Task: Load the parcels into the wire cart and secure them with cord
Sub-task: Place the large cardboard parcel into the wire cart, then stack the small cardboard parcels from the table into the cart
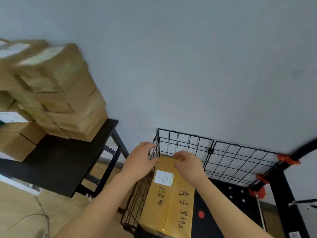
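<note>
Loading step: right hand (187,166) curled fingers on the far end of the yellow parcel (171,200), lying under both wrists inside the wire cart (240,158); left hand (139,159) touched the cart wall alongside, grip unclear. Next move probably called for release and a reach left to the stacked boxes (56,93). Counted: one cart, one or two parcels loaded (seam ambiguous), stack too blurred.

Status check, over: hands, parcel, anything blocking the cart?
Left hand against wire cart's left wall, grip unclear. Right hand curled on parcel's far end. Parcel lies flat in cart along that wall. No cord on it; nothing blocking.
</note>
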Tool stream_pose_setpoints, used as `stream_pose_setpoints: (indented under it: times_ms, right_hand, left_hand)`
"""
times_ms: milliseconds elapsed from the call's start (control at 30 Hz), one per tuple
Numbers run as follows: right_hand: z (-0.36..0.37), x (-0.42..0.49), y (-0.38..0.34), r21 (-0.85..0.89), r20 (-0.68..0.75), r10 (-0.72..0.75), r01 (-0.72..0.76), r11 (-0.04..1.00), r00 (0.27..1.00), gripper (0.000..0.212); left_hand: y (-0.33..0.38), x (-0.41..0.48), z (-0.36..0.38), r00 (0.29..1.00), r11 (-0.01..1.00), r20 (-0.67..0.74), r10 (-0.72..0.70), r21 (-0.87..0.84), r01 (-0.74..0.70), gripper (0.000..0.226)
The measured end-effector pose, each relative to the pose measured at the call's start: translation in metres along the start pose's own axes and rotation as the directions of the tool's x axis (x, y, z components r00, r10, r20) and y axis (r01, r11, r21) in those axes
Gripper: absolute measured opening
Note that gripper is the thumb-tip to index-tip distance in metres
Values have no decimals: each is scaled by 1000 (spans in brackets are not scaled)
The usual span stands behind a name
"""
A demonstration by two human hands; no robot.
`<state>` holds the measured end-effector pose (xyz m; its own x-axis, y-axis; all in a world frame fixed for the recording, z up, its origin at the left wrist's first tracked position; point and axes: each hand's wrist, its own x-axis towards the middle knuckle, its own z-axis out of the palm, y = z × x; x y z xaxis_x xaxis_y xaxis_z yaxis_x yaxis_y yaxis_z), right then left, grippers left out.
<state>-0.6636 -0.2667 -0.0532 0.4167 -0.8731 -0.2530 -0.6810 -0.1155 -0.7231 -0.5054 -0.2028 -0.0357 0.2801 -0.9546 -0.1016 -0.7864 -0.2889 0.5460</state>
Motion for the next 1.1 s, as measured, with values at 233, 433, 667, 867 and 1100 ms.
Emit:
stream_pose_setpoints:
  times_ms: [233,433,667,867,1100]
  right_hand:
    - [17,-13,-98,14,-48,-193,194,981,980,31]
    - [58,-23,-195,61,-111,-274,281,958,955,28]
    - [114,-38,-299,98,-185,-324,346,933,928,28]
    - [154,-41,-363,143,-269,-314,360,922,911,28]
    - [164,-24,-404,179,-349,-296,373,910,889,35]
  left_hand:
    - [-27,-33,-83,973,995,-232,-5,-100,-19,45]
    - [-76,-64,-163,938,984,-347,-10,-168,-52,44]
    - [-142,-93,-246,879,984,-476,5,-154,-89,44]
    - [-194,-101,-297,859,969,-512,7,-208,-133,41]
    - [-222,-83,-332,820,938,-573,3,-282,-201,37]
